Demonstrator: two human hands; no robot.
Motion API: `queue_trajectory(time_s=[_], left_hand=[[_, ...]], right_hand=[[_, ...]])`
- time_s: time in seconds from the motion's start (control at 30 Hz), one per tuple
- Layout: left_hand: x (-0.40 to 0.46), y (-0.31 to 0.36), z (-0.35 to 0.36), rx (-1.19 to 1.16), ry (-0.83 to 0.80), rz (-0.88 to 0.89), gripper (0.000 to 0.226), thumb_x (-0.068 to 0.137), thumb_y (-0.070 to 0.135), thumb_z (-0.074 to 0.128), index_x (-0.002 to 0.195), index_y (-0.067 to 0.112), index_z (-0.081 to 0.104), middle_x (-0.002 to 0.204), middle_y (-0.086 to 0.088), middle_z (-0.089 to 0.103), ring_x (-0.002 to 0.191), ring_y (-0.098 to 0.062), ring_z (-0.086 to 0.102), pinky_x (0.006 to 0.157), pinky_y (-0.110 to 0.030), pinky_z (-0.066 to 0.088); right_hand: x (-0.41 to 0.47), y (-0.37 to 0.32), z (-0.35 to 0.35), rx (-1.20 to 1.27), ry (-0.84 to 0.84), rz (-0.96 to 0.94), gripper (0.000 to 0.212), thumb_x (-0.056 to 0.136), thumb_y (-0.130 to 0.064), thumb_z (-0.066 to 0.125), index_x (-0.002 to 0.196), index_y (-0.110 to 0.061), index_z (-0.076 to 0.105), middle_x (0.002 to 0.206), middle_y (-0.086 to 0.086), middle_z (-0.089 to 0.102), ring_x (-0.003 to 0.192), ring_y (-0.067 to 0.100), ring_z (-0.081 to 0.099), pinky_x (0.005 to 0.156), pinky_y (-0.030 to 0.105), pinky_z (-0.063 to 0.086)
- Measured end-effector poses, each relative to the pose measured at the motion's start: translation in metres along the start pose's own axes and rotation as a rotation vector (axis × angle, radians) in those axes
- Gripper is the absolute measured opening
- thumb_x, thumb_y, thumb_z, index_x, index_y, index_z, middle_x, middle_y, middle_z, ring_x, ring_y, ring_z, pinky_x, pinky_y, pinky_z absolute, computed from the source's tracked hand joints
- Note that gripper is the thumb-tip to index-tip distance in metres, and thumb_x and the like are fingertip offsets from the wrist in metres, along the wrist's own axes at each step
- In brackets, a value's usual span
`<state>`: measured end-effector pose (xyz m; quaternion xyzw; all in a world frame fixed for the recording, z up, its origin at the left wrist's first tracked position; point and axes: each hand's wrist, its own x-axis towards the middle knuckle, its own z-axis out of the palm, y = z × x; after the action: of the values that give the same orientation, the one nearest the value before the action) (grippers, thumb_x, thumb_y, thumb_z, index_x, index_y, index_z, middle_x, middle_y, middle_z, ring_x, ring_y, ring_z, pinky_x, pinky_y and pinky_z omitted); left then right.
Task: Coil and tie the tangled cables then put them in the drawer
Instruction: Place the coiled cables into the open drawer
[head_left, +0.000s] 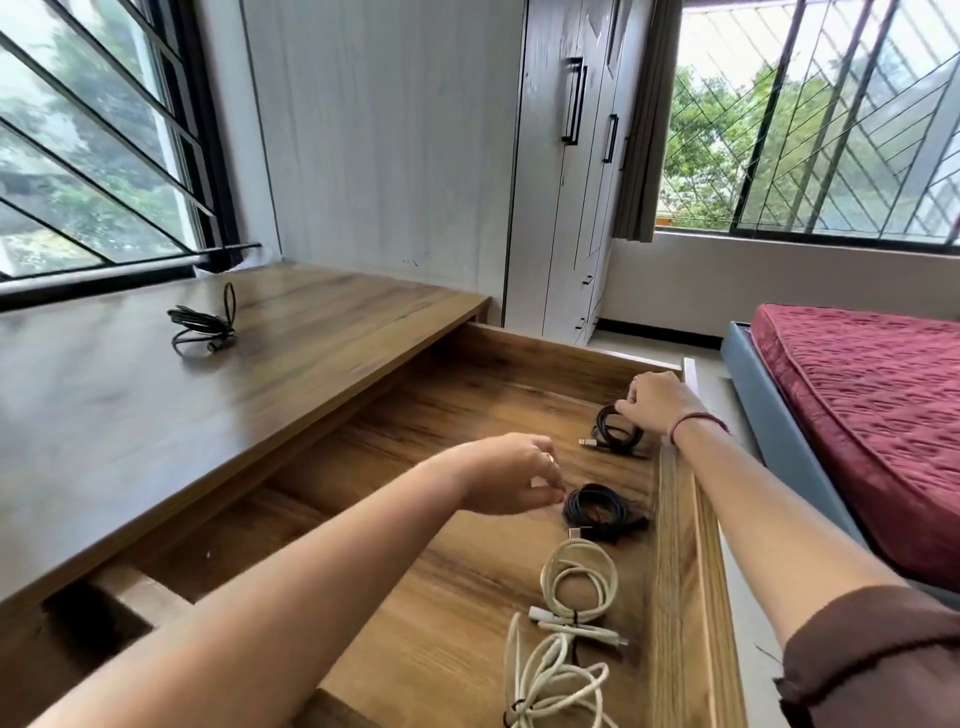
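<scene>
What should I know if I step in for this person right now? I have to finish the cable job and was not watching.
Right hand grips a coiled black cable at the far end of the open drawer.
Left hand, fingers loosely curled, hovers beside a second black coil; contact unclear.
Two white coiled cables lie nearer in the drawer.
Done: four coils in the drawer.
Left: one black cable on the desk top, seemingly loosely coiled, to tie and stow.
</scene>
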<state>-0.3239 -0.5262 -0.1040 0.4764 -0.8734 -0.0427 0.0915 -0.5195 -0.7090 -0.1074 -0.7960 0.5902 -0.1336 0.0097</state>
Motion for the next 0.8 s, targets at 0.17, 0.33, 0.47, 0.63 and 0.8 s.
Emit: queue_trajectory(time_s=[0.17,0.33,0.47,0.63,0.8], left_hand=[[-0.078,-0.049,-0.048,0.182,0.269,-0.154,0.023,0.092,0.037,0.055,0.103,0.026,0.072,0.108,0.011,0.059,0.079,-0.001,0.058,0.071,-0.010,0.044],[-0.160,-0.106,-0.076,0.213,0.641,-0.425,0.010,0.085,0.011,0.066,0.092,0.009,0.074,0.098,-0.004,0.062,0.070,-0.019,0.062,0.074,-0.037,0.056],[-0.218,-0.150,-0.077,0.125,0.806,-0.874,0.022,0.086,0.007,0.060,0.105,0.007,0.070,0.113,-0.017,0.058,0.087,-0.033,0.065,0.090,-0.040,0.048],[-0.248,-0.181,-0.083,-0.111,0.854,-1.241,0.028,0.084,0.009,0.058,0.109,0.003,0.068,0.116,-0.020,0.064,0.110,-0.034,0.056,0.096,-0.034,0.039],[-0.253,-0.198,-0.085,-0.090,0.810,-1.242,0.032,0.085,0.014,0.058,0.115,0.004,0.063,0.121,-0.018,0.060,0.112,-0.031,0.055,0.096,-0.032,0.039]], right_hand=[[-0.005,-0.016,-0.017,0.111,0.013,-0.024,0.031,0.087,-0.035,0.059,0.076,-0.008,0.069,0.081,0.007,0.066,0.078,0.023,0.061,0.058,0.027,0.040],[-0.007,-0.089,-0.048,0.251,-0.125,-0.299,0.023,0.087,-0.039,0.062,0.077,-0.019,0.068,0.072,-0.001,0.070,0.075,0.012,0.066,0.073,0.026,0.047],[-0.014,-0.174,-0.057,0.305,-0.188,-0.520,0.020,0.088,-0.036,0.062,0.084,-0.017,0.066,0.073,-0.009,0.071,0.063,0.001,0.067,0.062,0.012,0.042],[-0.011,-0.286,-0.042,0.396,-0.175,-0.679,0.016,0.091,-0.024,0.060,0.101,-0.012,0.063,0.089,0.003,0.070,0.081,0.015,0.068,0.074,0.024,0.050],[0.004,-0.371,0.001,0.396,-0.224,-0.630,0.036,0.092,-0.003,0.043,0.127,-0.009,0.053,0.124,0.010,0.060,0.113,0.023,0.057,0.088,0.020,0.038]])
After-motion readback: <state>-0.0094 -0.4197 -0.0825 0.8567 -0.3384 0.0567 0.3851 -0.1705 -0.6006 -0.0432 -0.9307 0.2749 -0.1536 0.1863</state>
